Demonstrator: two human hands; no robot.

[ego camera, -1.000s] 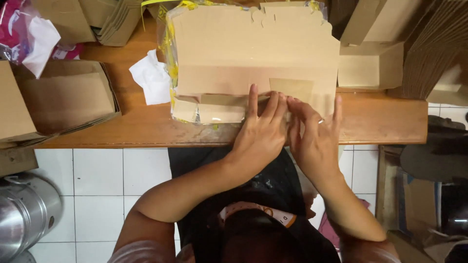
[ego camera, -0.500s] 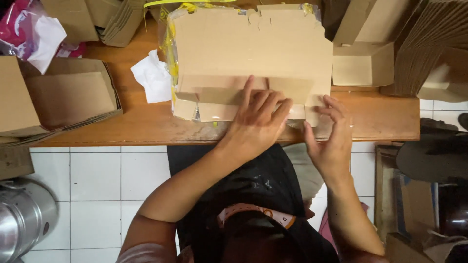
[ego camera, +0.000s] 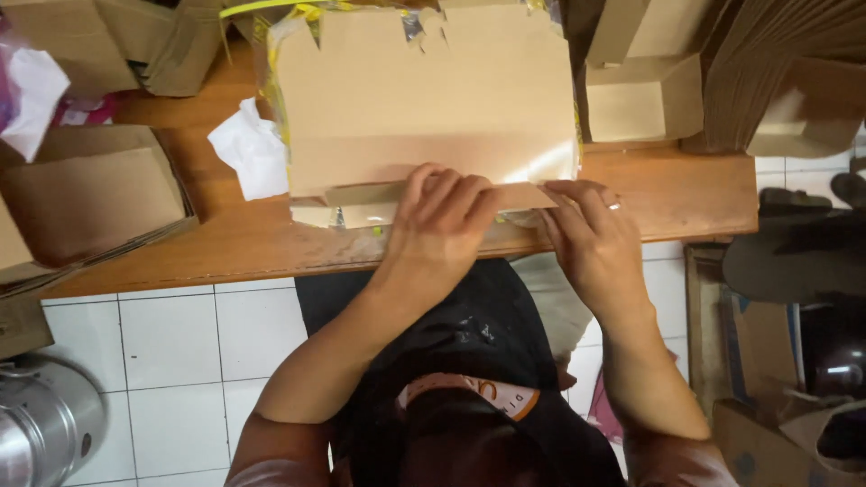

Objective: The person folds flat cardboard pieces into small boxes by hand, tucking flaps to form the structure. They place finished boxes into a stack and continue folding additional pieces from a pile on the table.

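Head view, looking straight down: the flat cardboard sheet [ego camera: 424,99] fills the upper middle of the frame, lying on the wooden bench [ego camera: 686,194], with torn yellow plastic wrap [ego camera: 271,54] poking out round its upper and left edges. Along its lower edge runs a folded cardboard strip [ego camera: 361,194], and both hands are on it. The left hand [ego camera: 442,225], centre frame, lies palm down with its fingers curled over the strip, pressing it flat against the stack. The right hand [ego camera: 591,234], just right of centre, has its fingertips on the strip's right end, a ring showing on one finger; whether it pinches the edge or merely presses is hard to make out from this angle. The two hands sit close together, nearly touching.

Left of the sheet, a crumpled white paper [ego camera: 248,149] lies on the bench. Far left, an open cardboard box [ego camera: 86,194] hangs over the bench edge. Upper right, a small folded box [ego camera: 645,99] stands beside a leaning stack of flat cartons [ego camera: 776,63]. Lower left, a steel pot [ego camera: 41,428] rests on the white tiled floor [ego camera: 171,352].
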